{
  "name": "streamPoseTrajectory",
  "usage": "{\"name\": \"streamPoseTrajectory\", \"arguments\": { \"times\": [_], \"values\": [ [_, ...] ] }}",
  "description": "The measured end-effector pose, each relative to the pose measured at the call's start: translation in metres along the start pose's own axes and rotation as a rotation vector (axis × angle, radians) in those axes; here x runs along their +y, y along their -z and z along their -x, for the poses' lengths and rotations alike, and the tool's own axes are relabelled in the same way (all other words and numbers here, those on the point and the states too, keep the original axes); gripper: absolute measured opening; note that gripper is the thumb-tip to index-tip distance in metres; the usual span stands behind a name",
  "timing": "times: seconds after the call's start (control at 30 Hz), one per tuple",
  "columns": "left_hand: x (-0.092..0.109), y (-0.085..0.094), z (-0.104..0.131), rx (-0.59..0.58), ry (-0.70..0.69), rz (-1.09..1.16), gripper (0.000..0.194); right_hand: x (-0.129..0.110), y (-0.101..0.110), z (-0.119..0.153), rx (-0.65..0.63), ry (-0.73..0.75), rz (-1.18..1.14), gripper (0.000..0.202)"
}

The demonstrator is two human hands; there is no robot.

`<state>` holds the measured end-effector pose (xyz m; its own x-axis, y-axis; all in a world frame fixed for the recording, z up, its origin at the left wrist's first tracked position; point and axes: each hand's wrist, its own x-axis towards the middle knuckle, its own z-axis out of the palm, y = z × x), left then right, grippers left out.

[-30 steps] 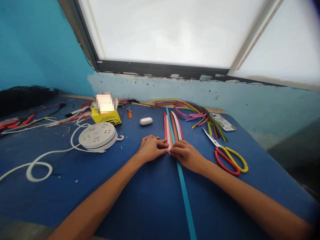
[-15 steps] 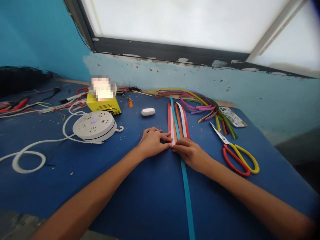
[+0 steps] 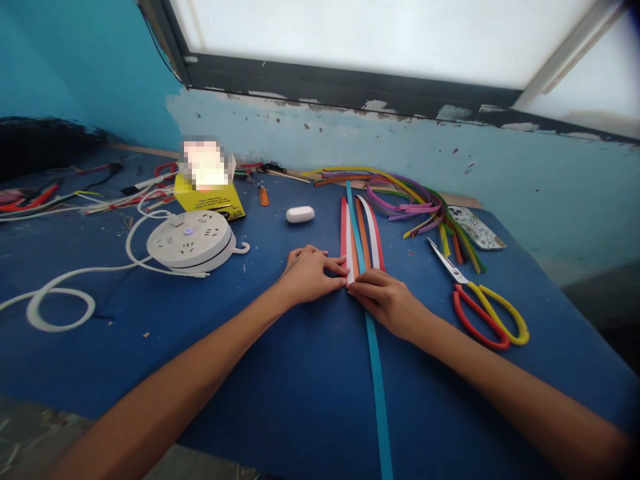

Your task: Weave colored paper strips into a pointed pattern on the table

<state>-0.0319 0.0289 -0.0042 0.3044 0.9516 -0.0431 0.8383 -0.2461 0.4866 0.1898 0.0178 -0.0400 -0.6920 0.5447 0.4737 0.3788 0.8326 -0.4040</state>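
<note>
My left hand [image 3: 311,275] pinches the near end of the red and white paper strips [image 3: 344,230] between thumb and fingers. Right beside it, my right hand [image 3: 387,301] is closed over the near ends of the bundle, its fingertips meeting the left ones. Orange strips [image 3: 366,233] run up the middle, and another white and red strip curves on the right. A long blue strip [image 3: 378,387] passes under my right fingers, reaching toward the wall and down past the near edge of view. The exact ends under my fingertips are hidden.
Scissors [image 3: 483,300] with red and yellow handles lie to the right. Behind are coiled coloured strips [image 3: 400,203] and a patterned phone case [image 3: 477,228]. On the left stand a round white power strip [image 3: 193,240] with its cable, a yellow box [image 3: 210,200], an orange lighter [image 3: 263,195] and a white earbud case [image 3: 300,214].
The camera view has shifted slightly, so the table things appear a little higher and further right. Both hands keep the same hold on the strips, with hardly any finger movement.
</note>
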Motion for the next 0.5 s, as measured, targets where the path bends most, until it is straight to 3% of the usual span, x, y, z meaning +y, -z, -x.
{"name": "streamPoseTrajectory", "arguments": {
  "times": [0.5],
  "values": [
    [0.0022,-0.0013,-0.0034,0.022,0.038,0.046,0.025,-0.0005,0.0011,-0.0094,0.002,-0.046,-0.127,0.023]
  ]
}}
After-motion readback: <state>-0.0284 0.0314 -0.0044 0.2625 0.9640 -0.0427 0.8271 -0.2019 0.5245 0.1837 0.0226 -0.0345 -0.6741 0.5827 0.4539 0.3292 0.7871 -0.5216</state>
